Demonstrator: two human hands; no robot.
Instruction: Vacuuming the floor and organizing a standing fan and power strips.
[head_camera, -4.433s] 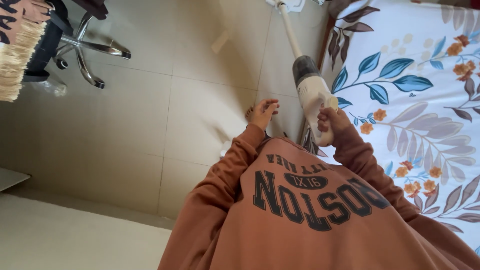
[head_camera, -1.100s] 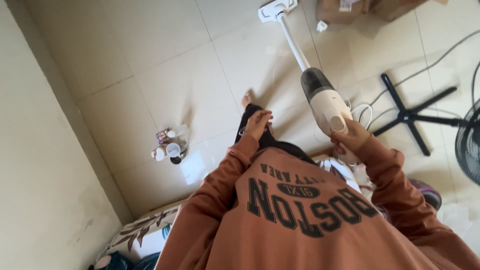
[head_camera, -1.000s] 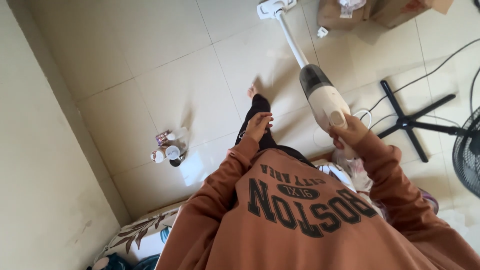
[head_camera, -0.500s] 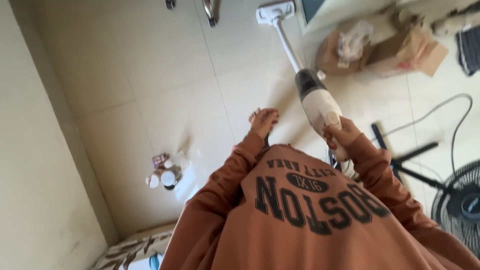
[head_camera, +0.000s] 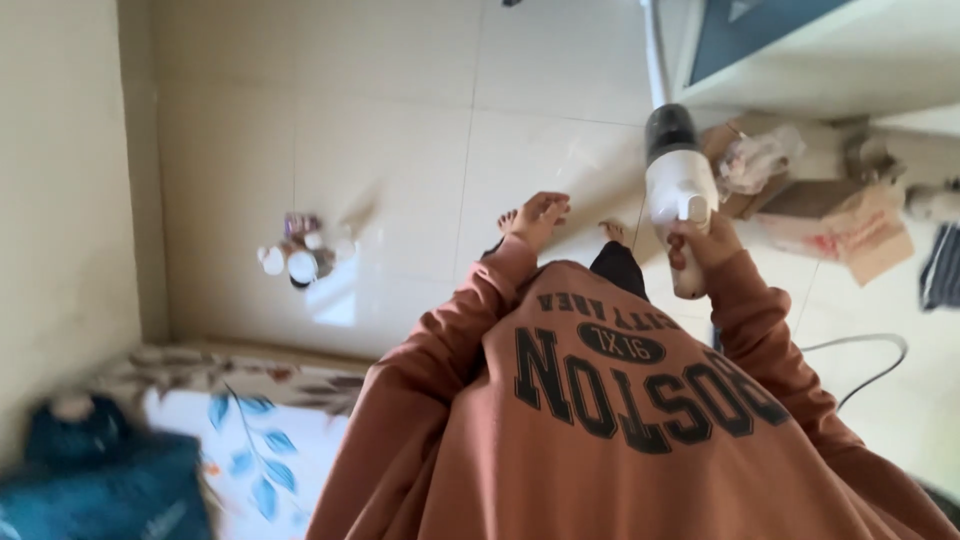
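1. The right hand (head_camera: 700, 245) is gripping the vacuum (head_camera: 678, 190) by its white body, fingers wrapped round the handle end; the grey motor head is pointing away from the person and the thin tube is running up toward the top edge of the view, where the floor head is now out of sight.
2. The left hand (head_camera: 535, 215) is holding nothing. It is hanging free in front of the sweater (head_camera: 620, 400), fingers loosely spread, above the tiled floor (head_camera: 400, 130).
3. Compared with half a second ago, the view is swinging left and down: the fan and its black stand are dropping out on the right, only a loop of cable (head_camera: 860, 360) is remaining, and a bed with a leaf-print sheet (head_camera: 250, 440) and a dark blue bundle (head_camera: 90, 480) are coming in at lower left.
4. The vacuum is sitting higher and closer to the white cabinet (head_camera: 800, 60) at upper right than before, just beside the crumpled cardboard box (head_camera: 850, 225) and the plastic wrap (head_camera: 760, 160) on the floor; this is suggesting the sweep is working along that cluttered edge.
5. A small cluster of bottles (head_camera: 300, 255) is standing on the tiles near the wall (head_camera: 60, 200), well apart from the vacuum, in much the same spot as before.
6. A bare foot (head_camera: 612, 232) is showing between the two hands.
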